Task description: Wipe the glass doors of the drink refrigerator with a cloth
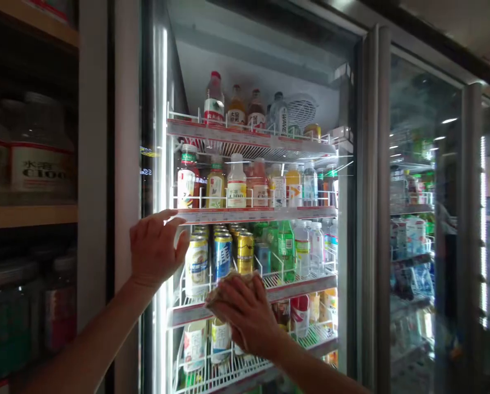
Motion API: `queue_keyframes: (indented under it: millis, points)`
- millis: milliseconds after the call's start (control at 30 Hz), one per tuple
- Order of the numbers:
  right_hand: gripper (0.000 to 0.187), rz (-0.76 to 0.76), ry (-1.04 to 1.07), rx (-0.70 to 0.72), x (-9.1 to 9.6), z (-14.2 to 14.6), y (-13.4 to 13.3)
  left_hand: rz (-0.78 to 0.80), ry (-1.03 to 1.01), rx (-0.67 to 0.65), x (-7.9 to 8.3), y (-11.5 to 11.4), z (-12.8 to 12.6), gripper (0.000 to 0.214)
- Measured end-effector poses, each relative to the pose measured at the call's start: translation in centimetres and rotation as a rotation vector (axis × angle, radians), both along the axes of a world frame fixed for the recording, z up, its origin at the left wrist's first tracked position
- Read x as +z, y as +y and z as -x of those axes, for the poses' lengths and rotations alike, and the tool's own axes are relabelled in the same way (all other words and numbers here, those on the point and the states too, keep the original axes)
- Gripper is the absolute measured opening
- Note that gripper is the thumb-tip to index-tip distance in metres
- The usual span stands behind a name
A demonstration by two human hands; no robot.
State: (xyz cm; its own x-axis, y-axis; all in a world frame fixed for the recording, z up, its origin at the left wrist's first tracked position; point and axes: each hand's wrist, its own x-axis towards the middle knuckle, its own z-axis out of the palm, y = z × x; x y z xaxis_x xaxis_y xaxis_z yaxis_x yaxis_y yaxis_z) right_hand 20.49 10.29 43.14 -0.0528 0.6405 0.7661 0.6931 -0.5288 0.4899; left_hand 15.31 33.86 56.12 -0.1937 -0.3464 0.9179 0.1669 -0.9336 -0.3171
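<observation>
A lit drinks fridge with a glass door [261, 44] stands in front of me. My right hand [248, 312] presses a crumpled brownish cloth [218, 295] against the glass, in front of the shelf of cans. My left hand [158, 246] is raised at the door's left side, fingers bent but apart, and holds nothing. Whether its fingertips touch the glass is unclear. Behind the pane, gold and blue cans [222, 254] and a green bottle [286, 249] stand on a wire shelf. Part of the lower shelf is hidden by my right hand.
More bottles [236, 180] line the upper shelves inside. A metal frame post [378, 191] separates this door from another glass-fronted fridge [421, 219] on the right. To the left, a dark wooden shelf [27, 217] holds large bottles [39, 148].
</observation>
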Motion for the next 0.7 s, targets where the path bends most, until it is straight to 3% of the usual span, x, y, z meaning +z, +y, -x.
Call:
queue_keyframes:
  millis: [33,133,200,267,367,433,500,600,700]
  points:
    - [0.062,-0.071,0.005,-0.027,-0.1,-0.8,-1.5,0.0,-0.006,-0.001,0.0,0.0,0.0,0.019]
    - [0.066,-0.497,0.007,-0.146,1.2,-4.1,-6.7,0.009,-0.013,0.001,-0.1,-0.2,-0.1,0.019]
    - [0.067,-0.698,0.02,-0.209,1.7,-5.2,-8.2,0.01,-0.015,-0.001,-0.1,-0.1,-0.2,0.019]
    - [0.067,-0.678,0.038,-0.208,1.1,-4.6,-7.1,0.011,-0.011,-0.007,-0.2,0.0,-0.3,0.019]
    - [0.065,-0.357,0.031,-0.121,-0.5,-2.5,-4.1,0.046,0.021,-0.025,-0.3,0.3,-0.5,0.021]
    - [0.064,-0.24,0.008,-0.089,-0.7,-2.2,-4.0,0.074,0.043,-0.039,-0.3,0.4,-0.6,0.022]
    - [0.065,-0.327,-0.009,-0.116,0.2,-3.1,-5.7,0.086,0.053,-0.048,-0.4,0.4,-0.7,0.022]
    - [0.065,-0.622,0.003,-0.205,2.1,-5.0,-8.4,0.073,0.048,-0.057,-0.4,0.4,-0.6,0.022]
    - [0.066,-0.711,0.015,-0.211,2.2,-4.6,-6.9,0.044,0.028,-0.049,-0.3,0.3,-0.5,0.021]
